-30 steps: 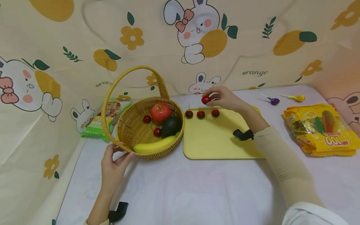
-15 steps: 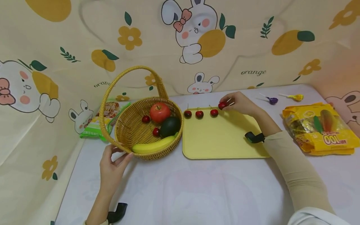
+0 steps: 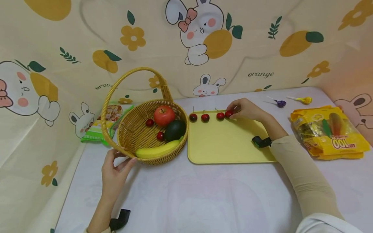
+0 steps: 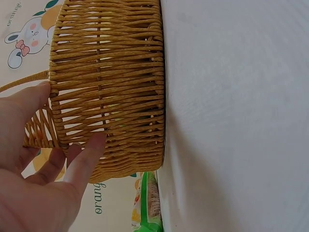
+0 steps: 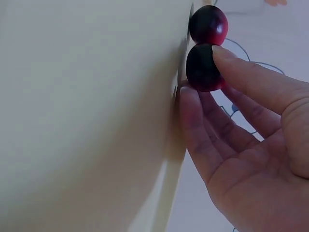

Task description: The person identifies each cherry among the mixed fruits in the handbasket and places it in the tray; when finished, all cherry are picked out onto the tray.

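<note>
My left hand grips the rim of a woven basket near the foot of its tall handle; in the left wrist view, thumb and fingers lie on either side of the rim. Inside are a red apple, a dark green avocado-like fruit, a banana and two cherries. At the back edge of the yellow tray, my right hand pinches a cherry between thumb and fingers. It sits right against another cherry, the end of a row of three with stems.
Behind the basket's left side lies a green snack bag. To the right of the tray are a yellow candy bag, a purple lollipop and a yellow lollipop. A printed cloth backdrop rises behind the table.
My right hand has carried its cherry rightward past the row, then lowered it onto the tray's back edge beside the third cherry. My left hand has stayed on the basket rim.
</note>
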`<state>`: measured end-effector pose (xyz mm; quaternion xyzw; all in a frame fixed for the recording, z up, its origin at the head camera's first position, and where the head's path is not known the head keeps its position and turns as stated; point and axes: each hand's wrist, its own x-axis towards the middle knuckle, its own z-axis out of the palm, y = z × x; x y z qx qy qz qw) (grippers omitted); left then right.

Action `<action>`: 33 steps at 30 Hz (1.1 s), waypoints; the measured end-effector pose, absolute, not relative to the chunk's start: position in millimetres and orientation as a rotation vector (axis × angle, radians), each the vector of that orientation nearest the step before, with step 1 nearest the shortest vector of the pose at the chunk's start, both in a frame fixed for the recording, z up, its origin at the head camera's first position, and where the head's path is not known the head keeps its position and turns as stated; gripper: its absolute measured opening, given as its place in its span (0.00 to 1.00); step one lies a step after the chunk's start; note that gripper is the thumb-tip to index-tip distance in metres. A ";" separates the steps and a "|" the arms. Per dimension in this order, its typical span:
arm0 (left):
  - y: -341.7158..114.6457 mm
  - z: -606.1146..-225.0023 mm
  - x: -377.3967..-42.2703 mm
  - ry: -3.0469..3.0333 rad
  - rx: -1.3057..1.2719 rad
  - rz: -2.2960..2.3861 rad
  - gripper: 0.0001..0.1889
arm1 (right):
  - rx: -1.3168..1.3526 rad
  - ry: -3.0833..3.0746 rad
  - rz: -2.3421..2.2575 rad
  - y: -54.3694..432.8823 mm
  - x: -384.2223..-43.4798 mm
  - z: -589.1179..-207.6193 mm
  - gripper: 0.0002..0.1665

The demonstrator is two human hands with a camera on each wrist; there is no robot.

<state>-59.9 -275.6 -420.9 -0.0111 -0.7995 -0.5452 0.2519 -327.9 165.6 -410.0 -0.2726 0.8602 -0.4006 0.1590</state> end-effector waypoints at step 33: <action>-272.8 -417.6 -59.2 -2.208 0.011 -1.460 0.25 | -0.783 2.516 -1.041 173.7 -330.2 -413.1 0.16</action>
